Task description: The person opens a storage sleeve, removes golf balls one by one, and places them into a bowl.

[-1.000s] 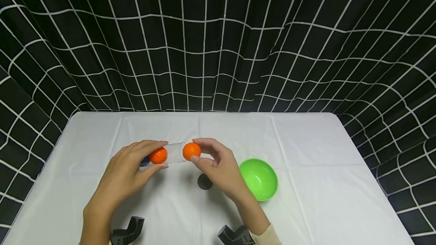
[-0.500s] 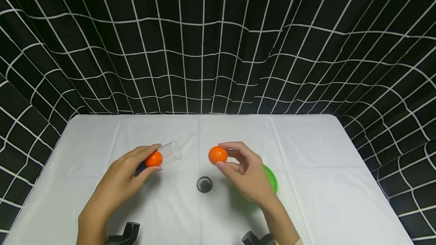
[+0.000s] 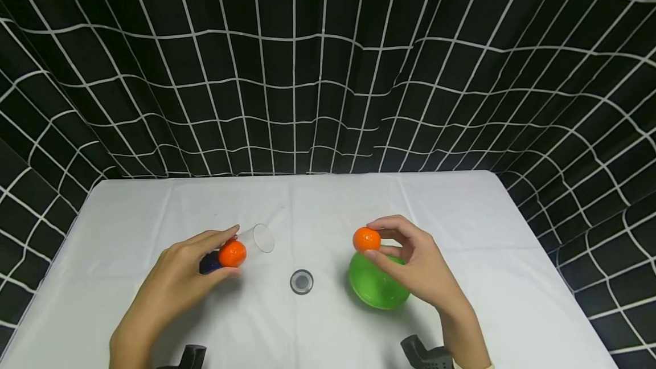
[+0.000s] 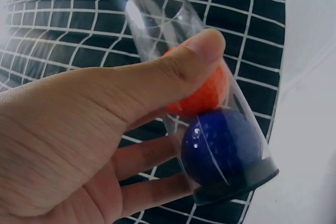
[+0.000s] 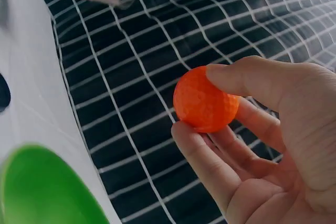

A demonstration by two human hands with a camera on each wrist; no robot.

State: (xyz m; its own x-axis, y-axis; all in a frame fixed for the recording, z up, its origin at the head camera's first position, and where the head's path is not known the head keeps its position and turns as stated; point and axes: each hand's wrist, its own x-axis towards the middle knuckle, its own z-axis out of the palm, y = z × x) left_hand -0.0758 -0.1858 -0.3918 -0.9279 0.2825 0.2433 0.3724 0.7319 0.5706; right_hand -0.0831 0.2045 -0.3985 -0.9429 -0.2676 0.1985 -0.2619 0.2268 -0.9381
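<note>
My left hand (image 3: 176, 283) grips a clear tube (image 4: 157, 11), tilted with its open rim toward the upper right in the head view. Inside it, a blue golf ball (image 4: 220, 145) sits against the dark end, with an orange golf ball (image 3: 232, 254) beside it. In the left wrist view my thumb lies across the tube and partly hides the orange ball. Between thumb and fingertips, my right hand (image 3: 415, 255) pinches another orange golf ball (image 5: 205, 99). That ball appears at the far edge of the green bowl (image 3: 376, 286), which the hand partly covers.
A small round dark cap (image 3: 301, 282) lies on the white-covered table (image 3: 328, 204), between the tube and the bowl. Behind the table hangs a black cloth (image 3: 287, 73) with a white grid. Dark wrist camera mounts (image 3: 427, 355) show low in the head view.
My right hand has drawn the orange golf ball away from the tube's mouth and carried it right, to the bowl. My left hand still holds the tube, now slightly lower in view.
</note>
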